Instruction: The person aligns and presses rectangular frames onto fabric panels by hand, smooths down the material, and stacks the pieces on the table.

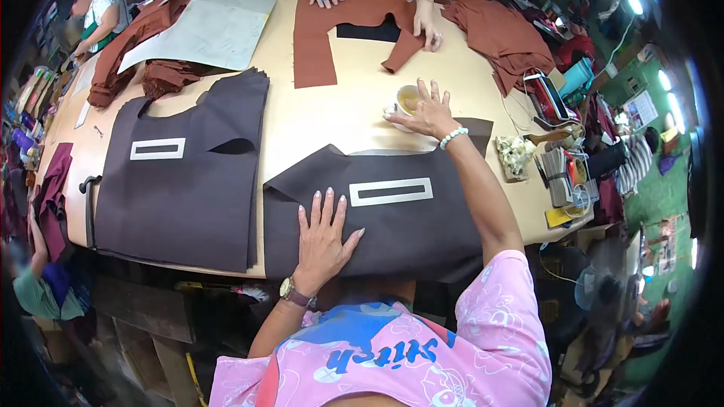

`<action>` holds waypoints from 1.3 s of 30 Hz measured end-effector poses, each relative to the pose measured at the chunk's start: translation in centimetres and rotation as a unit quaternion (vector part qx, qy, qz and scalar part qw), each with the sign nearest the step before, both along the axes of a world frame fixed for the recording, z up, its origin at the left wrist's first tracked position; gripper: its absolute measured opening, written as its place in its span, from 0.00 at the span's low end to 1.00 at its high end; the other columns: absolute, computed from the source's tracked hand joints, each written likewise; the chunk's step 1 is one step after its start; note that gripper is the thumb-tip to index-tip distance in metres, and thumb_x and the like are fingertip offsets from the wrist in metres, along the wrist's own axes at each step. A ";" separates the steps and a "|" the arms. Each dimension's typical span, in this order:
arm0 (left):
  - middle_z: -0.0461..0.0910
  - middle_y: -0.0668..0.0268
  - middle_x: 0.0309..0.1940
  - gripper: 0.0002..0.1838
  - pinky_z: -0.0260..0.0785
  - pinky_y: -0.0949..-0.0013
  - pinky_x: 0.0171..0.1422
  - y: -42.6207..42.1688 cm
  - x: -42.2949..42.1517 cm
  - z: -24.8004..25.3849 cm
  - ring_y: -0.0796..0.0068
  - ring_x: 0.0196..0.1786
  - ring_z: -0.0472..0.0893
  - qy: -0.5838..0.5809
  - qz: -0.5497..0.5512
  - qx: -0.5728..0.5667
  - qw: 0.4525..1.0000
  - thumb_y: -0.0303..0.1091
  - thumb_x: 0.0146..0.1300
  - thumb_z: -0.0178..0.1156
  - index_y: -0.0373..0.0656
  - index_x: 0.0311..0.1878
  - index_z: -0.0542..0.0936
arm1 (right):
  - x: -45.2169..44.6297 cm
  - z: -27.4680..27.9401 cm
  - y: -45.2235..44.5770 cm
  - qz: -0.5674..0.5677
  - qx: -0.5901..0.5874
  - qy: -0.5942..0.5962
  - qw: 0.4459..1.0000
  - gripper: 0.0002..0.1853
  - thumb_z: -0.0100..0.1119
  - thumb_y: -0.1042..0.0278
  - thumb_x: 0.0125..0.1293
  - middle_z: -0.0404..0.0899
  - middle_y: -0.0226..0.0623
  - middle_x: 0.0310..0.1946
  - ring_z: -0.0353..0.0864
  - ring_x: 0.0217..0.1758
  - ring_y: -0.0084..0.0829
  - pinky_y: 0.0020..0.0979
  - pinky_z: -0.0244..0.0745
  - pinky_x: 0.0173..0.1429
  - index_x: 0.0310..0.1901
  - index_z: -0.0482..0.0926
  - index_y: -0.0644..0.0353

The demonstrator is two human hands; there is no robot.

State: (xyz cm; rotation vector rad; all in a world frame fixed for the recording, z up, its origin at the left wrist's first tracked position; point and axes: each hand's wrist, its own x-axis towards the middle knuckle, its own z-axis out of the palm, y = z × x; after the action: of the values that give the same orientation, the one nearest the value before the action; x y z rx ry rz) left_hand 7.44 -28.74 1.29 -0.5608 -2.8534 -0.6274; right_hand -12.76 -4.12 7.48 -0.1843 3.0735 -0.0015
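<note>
My left hand (324, 237) lies flat with spread fingers on a dark fabric piece (407, 234) at the table's near edge. A pale rectangular frame (391, 191) rests on this fabric, to the right of my fingertips. Farther forward, my right hand (424, 113) reaches over a small cup (407, 96) with yellowish contents; its fingers are apart. Whether the fingertips touch the cup is hard to tell. To the left lies a stack of dark fabric (181, 181) bearing a second pale frame (157, 148).
Across the table (279, 120), a person's hands rest on rust-coloured fabric (314, 45). More rust cloth (498, 34) lies at back right, a grey sheet (207, 26) at back left. Bundled papers (558, 177) sit at the right edge. Other people are at far left.
</note>
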 end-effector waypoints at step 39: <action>0.57 0.49 0.66 0.33 0.45 0.40 0.68 -0.3 0.0 -0.8 0.49 0.70 0.54 0.022 -0.010 0.026 0.999 0.50 0.60 0.55 0.37 0.63 0.65 | 19.3 -5.0 0.6 -0.090 -0.260 0.046 0.960 0.32 0.40 0.84 0.49 0.54 0.57 0.66 0.50 0.70 0.56 0.53 0.45 0.70 0.57 0.74 0.50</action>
State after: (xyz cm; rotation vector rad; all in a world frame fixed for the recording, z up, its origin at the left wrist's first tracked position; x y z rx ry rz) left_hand 7.44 -29.02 0.50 -0.5884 -2.7845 -0.6819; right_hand 6.54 -3.52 2.52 0.0773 3.0937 -0.8344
